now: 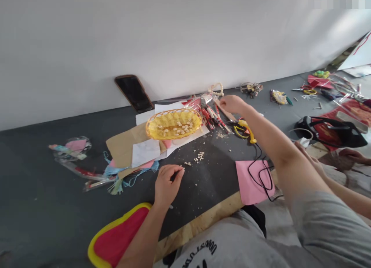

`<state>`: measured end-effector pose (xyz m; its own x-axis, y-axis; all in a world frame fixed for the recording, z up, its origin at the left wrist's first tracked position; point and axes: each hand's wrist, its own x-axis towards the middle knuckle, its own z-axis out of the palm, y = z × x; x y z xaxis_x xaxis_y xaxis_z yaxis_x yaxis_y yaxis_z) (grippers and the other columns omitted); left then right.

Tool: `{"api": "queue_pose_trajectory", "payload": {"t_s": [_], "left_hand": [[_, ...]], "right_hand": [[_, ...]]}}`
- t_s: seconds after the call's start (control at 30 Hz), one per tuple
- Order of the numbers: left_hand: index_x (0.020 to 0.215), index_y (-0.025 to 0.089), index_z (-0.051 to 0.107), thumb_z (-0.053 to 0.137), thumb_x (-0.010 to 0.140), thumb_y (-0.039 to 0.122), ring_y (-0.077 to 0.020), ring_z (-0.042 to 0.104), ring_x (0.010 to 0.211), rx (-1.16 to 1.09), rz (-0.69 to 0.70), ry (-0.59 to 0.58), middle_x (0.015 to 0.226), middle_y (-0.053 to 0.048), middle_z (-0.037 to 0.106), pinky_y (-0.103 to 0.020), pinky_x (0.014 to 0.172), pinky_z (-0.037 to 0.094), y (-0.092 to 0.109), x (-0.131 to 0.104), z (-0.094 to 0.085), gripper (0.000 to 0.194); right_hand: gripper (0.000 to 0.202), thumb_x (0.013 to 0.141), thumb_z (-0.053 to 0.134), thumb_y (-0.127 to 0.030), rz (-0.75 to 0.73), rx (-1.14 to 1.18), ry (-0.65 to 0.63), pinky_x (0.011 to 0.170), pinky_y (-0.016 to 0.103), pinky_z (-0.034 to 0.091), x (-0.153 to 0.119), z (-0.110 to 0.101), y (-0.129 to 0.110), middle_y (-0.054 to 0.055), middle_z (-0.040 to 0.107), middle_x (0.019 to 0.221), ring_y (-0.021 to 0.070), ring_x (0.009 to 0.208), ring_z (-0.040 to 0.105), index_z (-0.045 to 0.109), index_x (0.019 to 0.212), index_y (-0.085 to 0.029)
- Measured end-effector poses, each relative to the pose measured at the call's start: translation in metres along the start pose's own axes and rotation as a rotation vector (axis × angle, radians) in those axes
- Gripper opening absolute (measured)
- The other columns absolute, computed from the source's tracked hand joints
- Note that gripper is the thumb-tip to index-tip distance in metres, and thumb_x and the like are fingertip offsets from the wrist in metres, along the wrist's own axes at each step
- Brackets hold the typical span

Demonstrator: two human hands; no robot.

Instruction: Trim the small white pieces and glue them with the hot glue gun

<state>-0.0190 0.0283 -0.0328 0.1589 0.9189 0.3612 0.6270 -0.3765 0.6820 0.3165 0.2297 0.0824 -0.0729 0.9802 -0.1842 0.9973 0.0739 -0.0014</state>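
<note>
My left hand (169, 184) rests over the dark table, thumb and forefinger pinched together; a tiny pale speck shows at the fingertips, too small to name. Just beyond it lie loose small white beads (199, 156). My right hand (232, 104) reaches to the back of the table, fingers curled, and whatever is in them is hidden. Under and beside it are a flat wooden strip (224, 111), several red-and-white tools (211, 118) and a ring of pale beads (217, 90). A yellow woven basket (156, 123) holds some pale pieces.
A phone (135, 93) leans on the wall. Papers (145, 152), tassels (116, 186) and plastic packets (77, 149) lie left. A yellow-handled tool (248, 132) with a black cord lies near a pink sheet (252, 181). A red-and-yellow pad (121, 233) sits in front; another person's hand (355, 156) is right.
</note>
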Motion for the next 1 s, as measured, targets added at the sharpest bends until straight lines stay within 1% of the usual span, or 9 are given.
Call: {"api": "queue_pose_trajectory", "payload": {"t_s": [0.13, 0.23, 0.33, 0.43, 0.53, 0.67, 0.77, 0.87, 1.0], "left_hand": [[0.084, 0.023, 0.070, 0.062, 0.091, 0.031, -0.0191, 0.066, 0.087, -0.024, 0.019, -0.009, 0.085, -0.002, 0.074, -0.032, 0.084, 0.052, 0.004, -0.005, -0.001, 0.014], [0.083, 0.022, 0.070, 0.062, 0.091, 0.031, -0.0188, 0.066, 0.086, -0.040, 0.012, -0.012, 0.085, -0.003, 0.074, -0.032, 0.083, 0.052, 0.004, -0.006, 0.000, 0.014], [0.083, 0.022, 0.071, 0.062, 0.091, 0.032, -0.0188, 0.066, 0.086, -0.045, -0.004, -0.007, 0.085, -0.003, 0.073, -0.032, 0.083, 0.052, 0.003, -0.007, 0.000, 0.015], [0.083, 0.022, 0.071, 0.063, 0.090, 0.032, -0.0188, 0.065, 0.085, -0.044, -0.023, -0.014, 0.085, -0.003, 0.073, -0.032, 0.082, 0.052, 0.003, -0.007, -0.001, 0.016], [0.083, 0.022, 0.072, 0.062, 0.090, 0.033, -0.0184, 0.065, 0.083, -0.048, -0.035, -0.017, 0.085, -0.003, 0.073, -0.031, 0.080, 0.052, 0.003, -0.007, 0.000, 0.016], [0.083, 0.022, 0.072, 0.063, 0.090, 0.034, -0.0179, 0.064, 0.081, -0.053, -0.048, -0.013, 0.085, -0.003, 0.073, -0.030, 0.077, 0.052, 0.003, -0.007, 0.001, 0.017], [0.083, 0.022, 0.072, 0.063, 0.089, 0.034, -0.0178, 0.064, 0.080, -0.054, -0.053, -0.026, 0.085, -0.003, 0.073, -0.030, 0.076, 0.052, 0.003, -0.007, 0.000, 0.017], [0.083, 0.022, 0.072, 0.062, 0.089, 0.034, -0.0178, 0.064, 0.081, -0.054, -0.059, -0.036, 0.085, -0.003, 0.073, -0.030, 0.076, 0.052, 0.003, -0.008, 0.000, 0.016], [0.082, 0.022, 0.072, 0.062, 0.089, 0.035, -0.0179, 0.064, 0.080, -0.057, -0.079, -0.017, 0.085, -0.003, 0.073, -0.030, 0.076, 0.052, 0.004, -0.007, 0.000, 0.017]], "right_hand": [[0.029, 0.080, 0.062, -0.017, 0.058, -0.136, -0.187, 0.081, 0.031, 0.047, -0.037, -0.002, 0.045, 0.012, 0.076, 0.106, 0.0271, 0.101, 0.068, 0.076, 0.106, -0.016], [0.027, 0.077, 0.066, -0.011, 0.096, -0.207, -0.309, 0.081, 0.031, 0.048, -0.060, 0.012, 0.066, 0.014, 0.076, 0.104, 0.0274, 0.100, 0.069, 0.076, 0.102, -0.014], [0.035, 0.079, 0.065, -0.011, 0.128, -0.238, -0.354, 0.081, 0.031, 0.050, -0.073, 0.031, 0.080, 0.013, 0.074, 0.111, 0.0260, 0.100, 0.069, 0.071, 0.114, -0.016], [0.039, 0.084, 0.062, -0.015, 0.143, -0.241, -0.349, 0.081, 0.032, 0.051, -0.078, 0.045, 0.089, 0.016, 0.072, 0.116, 0.0259, 0.100, 0.069, 0.066, 0.123, -0.014], [0.040, 0.084, 0.063, -0.015, 0.144, -0.230, -0.333, 0.078, 0.031, 0.051, -0.082, 0.052, 0.096, 0.015, 0.073, 0.111, 0.0264, 0.097, 0.069, 0.065, 0.124, -0.014], [0.046, 0.085, 0.063, -0.019, 0.148, -0.203, -0.253, 0.076, 0.030, 0.050, -0.080, 0.047, 0.106, 0.012, 0.072, 0.116, 0.0267, 0.101, 0.069, 0.060, 0.131, -0.019], [0.050, 0.088, 0.059, -0.023, 0.201, -0.193, -0.154, 0.076, 0.030, 0.048, -0.071, 0.038, 0.111, 0.015, 0.070, 0.121, 0.0278, 0.103, 0.068, 0.052, 0.137, -0.017], [0.046, 0.090, 0.056, -0.025, 0.237, -0.180, -0.084, 0.077, 0.030, 0.048, -0.057, 0.036, 0.107, 0.017, 0.069, 0.120, 0.0275, 0.104, 0.067, 0.052, 0.135, -0.014], [0.042, 0.088, 0.056, -0.020, 0.209, -0.153, -0.046, 0.084, 0.033, 0.048, -0.048, 0.041, 0.088, 0.019, 0.068, 0.117, 0.0281, 0.105, 0.065, 0.057, 0.129, -0.011]]}}
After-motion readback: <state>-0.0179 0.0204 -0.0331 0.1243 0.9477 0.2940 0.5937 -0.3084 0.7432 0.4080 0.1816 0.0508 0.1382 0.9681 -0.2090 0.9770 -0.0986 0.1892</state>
